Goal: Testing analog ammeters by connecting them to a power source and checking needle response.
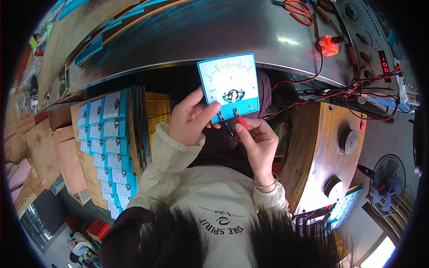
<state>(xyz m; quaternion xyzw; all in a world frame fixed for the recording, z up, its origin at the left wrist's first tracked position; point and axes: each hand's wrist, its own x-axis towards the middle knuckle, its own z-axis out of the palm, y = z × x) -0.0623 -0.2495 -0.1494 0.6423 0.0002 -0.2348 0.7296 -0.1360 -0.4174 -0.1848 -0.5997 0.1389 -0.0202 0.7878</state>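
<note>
A panel ammeter (230, 76) with a white dial face and a blue lower strip is held up over my lap, at the bench's front edge. My left hand (196, 115) grips its lower left corner, thumb on the front and fingers behind. Below the meter, my right hand (258, 142) pinches a red alligator clip (241, 121) whose tip is at the blue strip. Just left of it, a black alligator clip (227, 127) also meets the lower edge. Around the middle of the meter's lower part is an opening with the metal movement (233, 95) showing.
A metal-topped bench (178, 42) spans the far side. Red-handled pliers (299, 11), a red bottle (330, 45) and a test instrument (368, 40) sit at far right, with tangled red and black wires (357, 91). Many similar meters (107, 134) stand on a left board; a wooden box (321, 156) is right.
</note>
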